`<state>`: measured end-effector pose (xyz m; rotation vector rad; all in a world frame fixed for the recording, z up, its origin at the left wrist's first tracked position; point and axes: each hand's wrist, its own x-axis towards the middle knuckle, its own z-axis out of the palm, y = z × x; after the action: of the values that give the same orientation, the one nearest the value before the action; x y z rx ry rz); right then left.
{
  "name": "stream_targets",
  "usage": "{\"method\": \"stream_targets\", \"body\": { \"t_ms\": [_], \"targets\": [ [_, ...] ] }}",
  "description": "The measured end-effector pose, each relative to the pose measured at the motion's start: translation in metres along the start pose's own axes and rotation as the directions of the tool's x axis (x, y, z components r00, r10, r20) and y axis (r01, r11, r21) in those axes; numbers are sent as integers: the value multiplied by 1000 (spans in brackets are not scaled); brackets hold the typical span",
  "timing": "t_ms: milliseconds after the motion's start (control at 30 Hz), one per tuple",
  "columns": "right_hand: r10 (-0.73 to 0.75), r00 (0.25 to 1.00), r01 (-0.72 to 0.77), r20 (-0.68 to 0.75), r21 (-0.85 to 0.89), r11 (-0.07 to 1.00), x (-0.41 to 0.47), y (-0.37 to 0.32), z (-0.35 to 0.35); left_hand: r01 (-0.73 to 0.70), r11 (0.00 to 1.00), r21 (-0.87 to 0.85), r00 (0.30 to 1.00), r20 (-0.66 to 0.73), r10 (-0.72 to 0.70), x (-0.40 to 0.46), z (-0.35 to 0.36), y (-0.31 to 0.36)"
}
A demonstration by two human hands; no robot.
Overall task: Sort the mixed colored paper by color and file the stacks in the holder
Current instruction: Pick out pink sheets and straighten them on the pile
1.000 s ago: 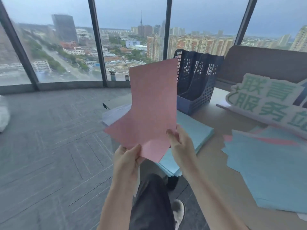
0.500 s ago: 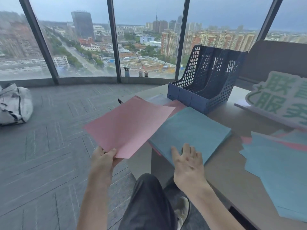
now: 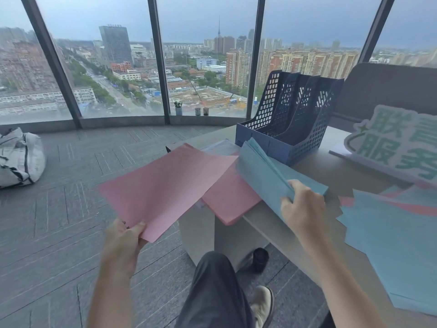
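Note:
My left hand (image 3: 125, 235) pinches the near corner of a single pink sheet (image 3: 165, 185), held out over the floor to the left of the desk. My right hand (image 3: 302, 204) grips the near edge of the blue paper stack (image 3: 262, 171) and tilts it up on its left side. Under it a pink stack (image 3: 230, 201) lies uncovered on the desk corner. The dark blue mesh file holder (image 3: 290, 129) stands behind the stacks, its slots showing no paper. A mixed pile of blue and pink sheets (image 3: 390, 223) lies at the right.
A white and green sign (image 3: 397, 145) stands on the desk (image 3: 331, 166) at the right. A grey chair back (image 3: 387, 91) rises behind it. A white bag (image 3: 19, 157) lies on the floor at the left. Windows run along the back.
My right hand went from resting flat on the blue stack to gripping its edge and lifting it, which uncovered the pink stack. The pink sheet came down from upright to nearly flat.

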<state>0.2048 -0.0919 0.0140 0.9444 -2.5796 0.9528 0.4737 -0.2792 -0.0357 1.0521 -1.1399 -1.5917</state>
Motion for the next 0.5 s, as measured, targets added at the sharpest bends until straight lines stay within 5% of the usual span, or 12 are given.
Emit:
{"method": "stream_targets", "body": {
  "t_ms": [500],
  "targets": [
    [23,991,-15,-129,58,998,53,14,-45,19,978,208,987,155,-52,1,27,9]
  ]
}}
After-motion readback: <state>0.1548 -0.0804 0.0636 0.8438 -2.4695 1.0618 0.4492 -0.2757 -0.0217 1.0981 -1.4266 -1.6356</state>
